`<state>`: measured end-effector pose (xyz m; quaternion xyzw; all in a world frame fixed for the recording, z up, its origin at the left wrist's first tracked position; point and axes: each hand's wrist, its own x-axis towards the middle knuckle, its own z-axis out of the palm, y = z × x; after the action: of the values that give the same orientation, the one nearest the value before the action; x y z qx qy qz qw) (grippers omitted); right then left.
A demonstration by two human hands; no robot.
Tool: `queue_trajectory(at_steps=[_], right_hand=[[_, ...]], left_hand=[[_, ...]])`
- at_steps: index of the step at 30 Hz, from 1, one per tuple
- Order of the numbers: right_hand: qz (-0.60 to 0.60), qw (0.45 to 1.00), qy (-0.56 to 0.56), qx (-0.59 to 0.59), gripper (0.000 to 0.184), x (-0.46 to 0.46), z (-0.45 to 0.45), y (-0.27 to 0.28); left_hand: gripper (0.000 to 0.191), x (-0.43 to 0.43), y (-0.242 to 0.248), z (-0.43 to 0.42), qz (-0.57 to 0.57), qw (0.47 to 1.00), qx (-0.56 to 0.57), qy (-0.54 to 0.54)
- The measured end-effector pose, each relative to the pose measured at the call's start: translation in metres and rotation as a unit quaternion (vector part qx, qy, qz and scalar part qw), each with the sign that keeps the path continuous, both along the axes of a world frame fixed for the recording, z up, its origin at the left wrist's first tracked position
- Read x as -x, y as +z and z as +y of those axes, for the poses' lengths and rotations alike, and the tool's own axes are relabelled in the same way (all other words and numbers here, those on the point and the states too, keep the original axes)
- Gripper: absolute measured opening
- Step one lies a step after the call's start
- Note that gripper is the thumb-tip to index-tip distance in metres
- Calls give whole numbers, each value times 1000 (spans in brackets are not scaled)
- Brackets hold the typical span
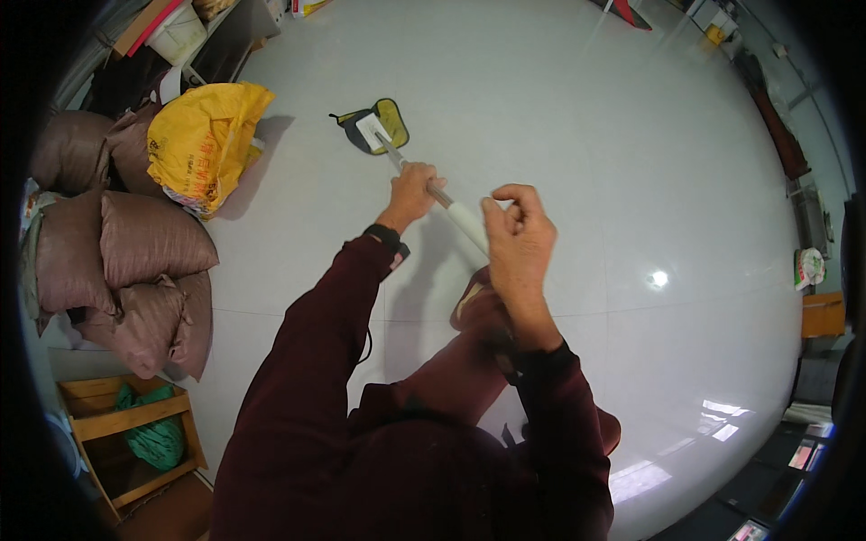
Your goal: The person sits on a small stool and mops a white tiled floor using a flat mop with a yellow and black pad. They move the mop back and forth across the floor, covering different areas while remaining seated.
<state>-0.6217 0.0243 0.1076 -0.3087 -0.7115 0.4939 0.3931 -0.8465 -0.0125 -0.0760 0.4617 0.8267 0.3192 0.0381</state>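
Observation:
My left hand (410, 192) grips the metal pole of a flat mop, just below its white handle sleeve (467, 224). At the far end of the pole, the mop pad (392, 123), dark grey and yellow-green, lies on the floor around a white plate (372, 130). My right hand (519, 233) is raised beside the sleeve, fingers curled and thumb close to the index finger, with nothing visible in it. The sleeve passes behind this hand, and the pole's top end is hidden. A dark band circles my left wrist.
Glossy pale tiles (609, 169) surround the mop. On the left are several stuffed brown woven sacks (155, 237), a yellow plastic bag (210, 145) and a wooden rack (128, 426) holding a green bag (152, 439). A white bucket (177, 34) stands at upper left. My shoe (473, 301) is near the pole.

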Motion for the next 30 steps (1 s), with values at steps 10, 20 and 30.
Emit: queue_trajectory(at_steps=[10, 20, 30], right_hand=[[18, 993, -116, 22, 11, -145, -34, 112], [33, 994, -103, -26, 11, -132, -84, 129], [21, 998, -66, 2, 12, -69, -56, 96]], left_hand=[[31, -186, 80, -64, -92, 977, -163, -100], [37, -177, 127, -108, -118, 981, -117, -98], [37, -116, 116, -87, 53, 994, -97, -9]])
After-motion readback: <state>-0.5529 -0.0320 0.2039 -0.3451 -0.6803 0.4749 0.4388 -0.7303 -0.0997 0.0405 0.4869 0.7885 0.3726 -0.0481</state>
